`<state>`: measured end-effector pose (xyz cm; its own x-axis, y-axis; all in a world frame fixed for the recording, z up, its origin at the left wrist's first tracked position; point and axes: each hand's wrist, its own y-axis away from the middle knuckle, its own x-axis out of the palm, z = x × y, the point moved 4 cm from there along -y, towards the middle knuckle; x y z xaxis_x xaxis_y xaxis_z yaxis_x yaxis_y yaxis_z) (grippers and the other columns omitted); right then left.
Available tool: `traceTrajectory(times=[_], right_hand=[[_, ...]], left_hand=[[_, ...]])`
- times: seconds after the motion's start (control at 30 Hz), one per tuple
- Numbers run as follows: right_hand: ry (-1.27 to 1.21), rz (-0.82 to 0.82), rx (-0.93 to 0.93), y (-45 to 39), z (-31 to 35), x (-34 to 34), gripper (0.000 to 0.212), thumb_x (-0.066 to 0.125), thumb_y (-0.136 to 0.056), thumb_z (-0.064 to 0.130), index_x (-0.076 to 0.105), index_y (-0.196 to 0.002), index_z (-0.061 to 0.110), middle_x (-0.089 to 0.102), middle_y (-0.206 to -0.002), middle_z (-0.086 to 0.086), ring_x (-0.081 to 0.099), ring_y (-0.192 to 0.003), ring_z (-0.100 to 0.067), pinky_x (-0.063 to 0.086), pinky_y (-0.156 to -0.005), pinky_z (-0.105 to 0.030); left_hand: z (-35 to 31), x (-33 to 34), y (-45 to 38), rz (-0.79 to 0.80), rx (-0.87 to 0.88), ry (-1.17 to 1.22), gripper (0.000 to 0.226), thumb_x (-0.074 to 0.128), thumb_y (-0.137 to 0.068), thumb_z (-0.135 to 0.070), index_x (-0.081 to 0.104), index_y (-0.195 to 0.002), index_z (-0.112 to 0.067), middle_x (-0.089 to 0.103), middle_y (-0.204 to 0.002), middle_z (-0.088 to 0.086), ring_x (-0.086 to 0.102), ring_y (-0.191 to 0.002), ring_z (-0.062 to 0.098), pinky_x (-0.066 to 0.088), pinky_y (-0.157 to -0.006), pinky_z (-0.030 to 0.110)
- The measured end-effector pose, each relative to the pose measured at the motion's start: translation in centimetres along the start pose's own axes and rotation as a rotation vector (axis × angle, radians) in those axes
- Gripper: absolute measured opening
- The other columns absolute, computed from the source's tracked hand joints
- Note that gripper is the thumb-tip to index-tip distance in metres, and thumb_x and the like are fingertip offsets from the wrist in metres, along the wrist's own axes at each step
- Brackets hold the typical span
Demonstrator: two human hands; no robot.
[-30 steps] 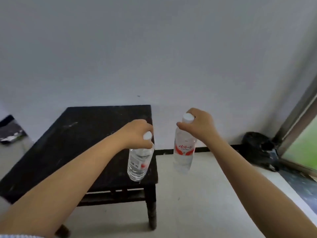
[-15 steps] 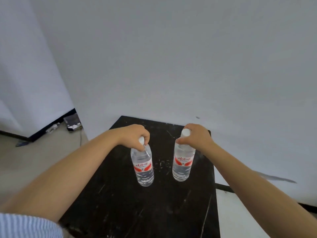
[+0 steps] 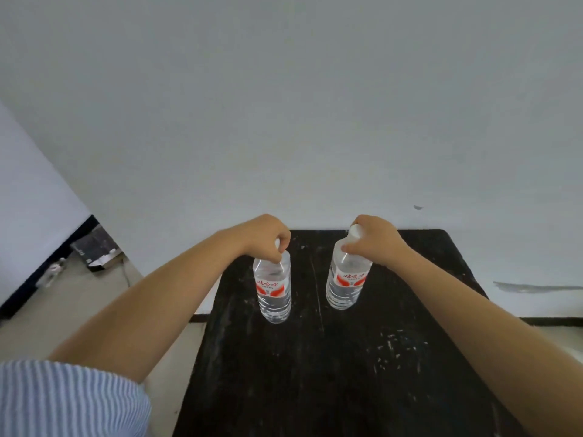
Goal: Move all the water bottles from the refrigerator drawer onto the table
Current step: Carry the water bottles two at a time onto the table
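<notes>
Head view, observations follow. My left hand has its fingers curled over the top of the left bottle, gripping it at the neck; the cap is almost wholly hidden under my fingers, only a sliver of white showing. My right hand pinches the neck of the right bottle just below its white cap, which shows clear above my thumb. Both bottles are clear plastic with red and white labels; the label print is too small to read. The left bottle stands upright on the black tabletop; the right one leans slightly, and I cannot tell whether its base rests fully on the surface. The two stand apart, toward the far edge by the wall. A striped sleeve is cut off at the lower left. On the floor at left lies a dark object, indistinct.
</notes>
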<state>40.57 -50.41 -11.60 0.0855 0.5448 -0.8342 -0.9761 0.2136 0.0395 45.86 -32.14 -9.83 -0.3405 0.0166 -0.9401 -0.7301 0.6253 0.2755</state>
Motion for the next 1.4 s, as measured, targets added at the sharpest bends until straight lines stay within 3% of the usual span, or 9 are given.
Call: traceTrajectory(times=[0.13,0.27,0.4,0.57,0.73,0.93,1.13,1.3,1.4], right_hand=[[0.032,0.013,0.016,-5.2,4.0,3.1,0.05,0.064,-0.081,0.03,0.047,-0.123,0.009,0.054,-0.123,-0.012,0.053,-0.107,-0.026,0.037,-0.076,-0.025],[0.036,0.0,0.017,-11.1,7.2,5.1,0.049,0.065,-0.079,0.031,0.049,-0.118,0.006,0.057,-0.116,-0.013,0.05,-0.093,-0.02,0.038,-0.072,-0.025],[0.042,-0.021,-0.01,-17.3,9.3,7.9,0.044,0.068,-0.075,0.032,0.053,-0.107,0.007,0.06,-0.106,-0.01,0.044,-0.082,-0.017,0.036,-0.068,-0.026],[0.034,-0.042,-0.033,-23.7,11.1,11.7,0.045,0.071,-0.073,0.031,0.054,-0.107,0.006,0.06,-0.104,-0.011,0.043,-0.08,-0.017,0.034,-0.067,-0.025],[0.048,-0.034,-0.031,-28.4,11.5,14.8,0.043,0.071,-0.075,0.027,0.054,-0.107,0.004,0.058,-0.106,-0.014,0.055,-0.094,-0.027,0.033,-0.068,-0.026],[0.068,-0.046,-0.05,-31.4,10.6,16.9,0.044,0.069,-0.077,0.027,0.053,-0.112,0.006,0.056,-0.111,-0.013,0.055,-0.1,-0.027,0.033,-0.071,-0.023],[-0.055,-0.098,-0.05,-32.0,9.8,17.0,0.051,0.07,-0.077,0.024,0.05,-0.122,0.008,0.051,-0.123,-0.013,0.051,-0.11,-0.028,0.039,-0.086,-0.027],[0.04,-0.078,-0.05,-29.9,10.1,16.5,0.052,0.056,-0.088,0.03,0.036,-0.131,0.008,0.047,-0.124,-0.016,0.047,-0.113,-0.031,0.043,-0.092,-0.035],[0.281,-0.084,-0.082,-27.8,10.2,14.8,0.048,0.043,-0.093,0.035,0.03,-0.132,0.011,0.047,-0.124,-0.013,0.048,-0.113,-0.029,0.047,-0.086,-0.035]], left_hand=[[6.2,-2.1,-3.5,-0.037,0.011,-0.043,0.009,0.063,-0.075,-0.009,0.057,-0.078,-0.015,0.05,-0.085,-0.001,0.047,-0.08,0.015,0.03,-0.054,0.013],[11.5,-3.6,-7.5,-0.069,-0.036,-0.043,0.014,0.063,-0.076,-0.009,0.063,-0.09,-0.009,0.049,-0.087,0.0,0.047,-0.082,0.016,0.03,-0.052,0.015],[15.6,-4.1,-11.8,-0.094,-0.042,-0.047,0.017,0.06,-0.076,-0.006,0.064,-0.092,-0.007,0.046,-0.089,0.0,0.046,-0.084,0.016,0.035,-0.065,0.022],[19.5,-3.9,-16.2,-0.086,-0.022,-0.045,0.018,0.06,-0.076,-0.005,0.064,-0.093,-0.007,0.045,-0.09,0.001,0.049,-0.088,0.02,0.038,-0.068,0.023],[22.2,-3.6,-20.4,-0.068,0.045,-0.059,0.022,0.06,-0.076,-0.004,0.065,-0.098,-0.006,0.047,-0.092,0.002,0.054,-0.1,0.025,0.045,-0.081,0.03],[24.6,-3.2,-23.4,-0.126,0.093,0.042,0.023,0.064,-0.076,-0.007,0.064,-0.098,-0.007,0.053,-0.1,0.004,0.052,-0.102,0.022,0.041,-0.083,0.027],[25.2,-2.3,-23.6,-0.246,0.102,0.131,0.034,0.063,-0.077,-0.005,0.059,-0.111,-0.008,0.058,-0.116,0.006,0.051,-0.109,0.019,0.031,-0.082,0.014],[23.9,-2.9,-21.5,-0.266,-0.019,0.117,0.049,0.056,-0.088,-0.008,0.042,-0.135,-0.01,0.042,-0.141,0.007,0.038,-0.13,0.021,0.029,-0.106,0.025],[22.4,-4.2,-19.4,-0.259,-0.102,0.001,0.05,0.053,-0.088,-0.008,0.04,-0.136,-0.011,0.038,-0.143,0.006,0.032,-0.133,0.022,0.033,-0.107,0.032]])
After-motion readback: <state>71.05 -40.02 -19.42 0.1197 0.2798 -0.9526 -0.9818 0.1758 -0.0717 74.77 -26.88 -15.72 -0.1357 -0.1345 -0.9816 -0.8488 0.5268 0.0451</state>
